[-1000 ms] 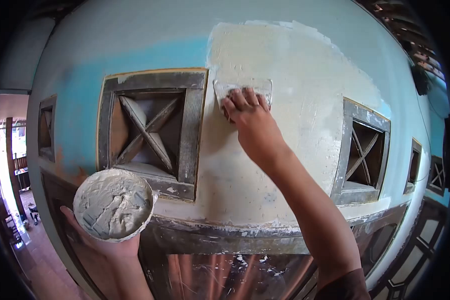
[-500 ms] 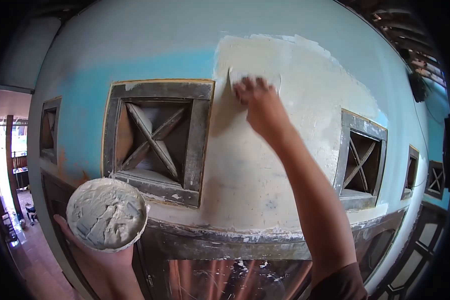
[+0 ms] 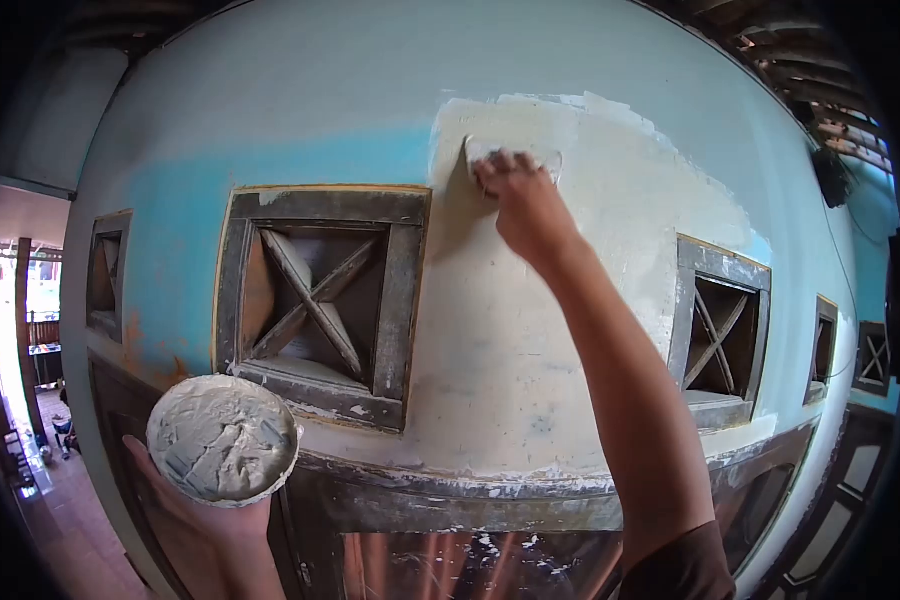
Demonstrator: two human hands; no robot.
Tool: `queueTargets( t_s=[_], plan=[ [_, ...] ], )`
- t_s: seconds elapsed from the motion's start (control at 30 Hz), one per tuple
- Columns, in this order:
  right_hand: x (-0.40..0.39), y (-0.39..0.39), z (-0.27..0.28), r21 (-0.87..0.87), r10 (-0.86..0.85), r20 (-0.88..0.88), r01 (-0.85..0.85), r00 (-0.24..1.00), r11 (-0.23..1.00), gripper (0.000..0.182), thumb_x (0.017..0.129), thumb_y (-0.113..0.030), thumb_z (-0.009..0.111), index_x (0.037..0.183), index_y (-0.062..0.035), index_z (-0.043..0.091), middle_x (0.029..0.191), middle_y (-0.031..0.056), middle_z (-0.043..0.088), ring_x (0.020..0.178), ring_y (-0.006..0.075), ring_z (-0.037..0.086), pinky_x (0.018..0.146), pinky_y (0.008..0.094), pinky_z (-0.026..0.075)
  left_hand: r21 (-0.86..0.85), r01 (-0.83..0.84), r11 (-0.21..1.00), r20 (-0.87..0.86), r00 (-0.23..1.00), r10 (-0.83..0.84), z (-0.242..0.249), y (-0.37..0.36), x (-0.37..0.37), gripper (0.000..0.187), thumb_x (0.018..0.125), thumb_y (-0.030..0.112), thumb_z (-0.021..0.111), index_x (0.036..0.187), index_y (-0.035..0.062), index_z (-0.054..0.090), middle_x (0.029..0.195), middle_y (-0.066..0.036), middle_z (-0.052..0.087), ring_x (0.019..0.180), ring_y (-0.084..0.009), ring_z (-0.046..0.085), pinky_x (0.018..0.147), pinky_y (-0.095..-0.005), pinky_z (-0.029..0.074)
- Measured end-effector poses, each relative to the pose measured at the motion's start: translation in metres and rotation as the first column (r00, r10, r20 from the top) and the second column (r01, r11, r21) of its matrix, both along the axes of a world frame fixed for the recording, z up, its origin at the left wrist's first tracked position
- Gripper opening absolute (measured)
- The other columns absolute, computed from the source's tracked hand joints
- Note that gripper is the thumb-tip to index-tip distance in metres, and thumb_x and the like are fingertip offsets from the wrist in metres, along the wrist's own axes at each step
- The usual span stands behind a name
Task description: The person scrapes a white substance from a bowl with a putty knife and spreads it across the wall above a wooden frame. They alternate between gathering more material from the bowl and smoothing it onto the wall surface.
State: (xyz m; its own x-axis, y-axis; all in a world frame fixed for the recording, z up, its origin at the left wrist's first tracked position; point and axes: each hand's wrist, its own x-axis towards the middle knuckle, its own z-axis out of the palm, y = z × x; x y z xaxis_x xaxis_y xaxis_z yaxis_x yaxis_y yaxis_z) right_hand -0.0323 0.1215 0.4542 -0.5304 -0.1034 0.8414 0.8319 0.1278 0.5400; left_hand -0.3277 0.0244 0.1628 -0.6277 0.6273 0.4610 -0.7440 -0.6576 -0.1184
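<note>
1. The left hand (image 3: 205, 520) cups a bowl of putty (image 3: 223, 439) from beneath, low beside a wooden vent frame (image 3: 320, 300).
2. The right hand (image 3: 525, 205), fingers pressed flat, holds a scraper (image 3: 510, 155) against the pale plastered patch (image 3: 570, 280) of wall, up right of that frame.

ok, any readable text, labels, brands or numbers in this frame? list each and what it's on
None: no text, label, brand or number can be read.
Putty bowl in the left hand: no marking shows.
Scraper under the right hand: smeared with putty, no print shows.
Wall and wooden vent frames: paint and filler only, no signs.
</note>
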Motion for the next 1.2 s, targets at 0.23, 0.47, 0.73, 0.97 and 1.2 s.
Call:
queueTargets(
  t_s=[0.23, 0.47, 0.73, 0.97, 1.2],
  plan=[
    [-0.006, -0.031, -0.122, -0.069, -0.112, 0.129, 0.121, 0.985, 0.990, 0.039, 0.089, 0.000, 0.052, 0.127, -0.0031, 0.059, 0.135, 0.0240, 0.056, 0.134, 0.0396, 0.047, 0.113, 0.0506, 0.037, -0.008, 0.020, 1.000, 0.010, 1.000, -0.020, -0.010, 0.002, -0.007, 0.082, 0.096, 0.073, 0.043, 0.146, 0.0073, 0.048, 0.148, -0.013, 0.048, 0.134, -0.0353, 0.049, 0.114, -0.0541, 0.039],
    [-0.023, -0.033, -0.018, 0.078, 0.153, 0.021, -0.154, 0.988, 0.985, 0.036, 0.088, 0.006, 0.047, 0.119, -0.0044, 0.063, 0.127, 0.0161, 0.063, 0.123, 0.0424, 0.054, 0.108, 0.0507, 0.042, 0.004, 0.059, 0.998, 0.004, 0.998, -0.059, -0.007, 0.002, 0.000, 0.081, 0.097, 0.072, 0.042, 0.143, 0.0062, 0.051, 0.143, -0.013, 0.053, 0.133, -0.0351, 0.050, 0.113, -0.0536, 0.040],
    [-0.013, -0.015, -0.103, -0.121, -0.140, 0.127, 0.156, 0.982, 0.980, 0.043, 0.089, 0.001, 0.051, 0.132, -0.0033, 0.057, 0.145, 0.0199, 0.050, 0.138, 0.0429, 0.042, 0.112, 0.0546, 0.036, -0.039, 0.025, 0.999, 0.013, 1.000, -0.024, -0.017, 0.004, -0.004, 0.084, 0.095, 0.074, 0.043, 0.145, 0.0060, 0.048, 0.146, -0.015, 0.049, 0.135, -0.0360, 0.048, 0.113, -0.0552, 0.039],
    [-0.019, -0.075, -0.064, -0.196, 0.083, 0.073, -0.068, 0.994, 0.978, 0.040, 0.090, 0.004, 0.046, 0.127, -0.0022, 0.061, 0.136, 0.0191, 0.061, 0.135, 0.0445, 0.048, 0.113, 0.0566, 0.037, -0.052, 0.023, 0.998, 0.014, 1.000, -0.023, -0.019, 0.004, -0.002, 0.084, 0.095, 0.074, 0.042, 0.148, 0.0083, 0.045, 0.150, -0.014, 0.045, 0.136, -0.0363, 0.046, 0.114, -0.0551, 0.038],
    [-0.011, -0.001, -0.053, -0.027, -0.052, 0.048, 0.053, 0.997, 0.998, 0.037, 0.090, -0.001, 0.051, 0.126, -0.0071, 0.060, 0.135, 0.0155, 0.056, 0.127, 0.0424, 0.050, 0.106, 0.0547, 0.041, -0.022, 0.057, 0.998, -0.028, 0.998, -0.057, -0.019, -0.003, 0.015, 0.083, 0.096, 0.073, 0.042, 0.147, 0.0077, 0.046, 0.148, -0.015, 0.048, 0.135, -0.0370, 0.047, 0.114, -0.0556, 0.039]
  ],
)
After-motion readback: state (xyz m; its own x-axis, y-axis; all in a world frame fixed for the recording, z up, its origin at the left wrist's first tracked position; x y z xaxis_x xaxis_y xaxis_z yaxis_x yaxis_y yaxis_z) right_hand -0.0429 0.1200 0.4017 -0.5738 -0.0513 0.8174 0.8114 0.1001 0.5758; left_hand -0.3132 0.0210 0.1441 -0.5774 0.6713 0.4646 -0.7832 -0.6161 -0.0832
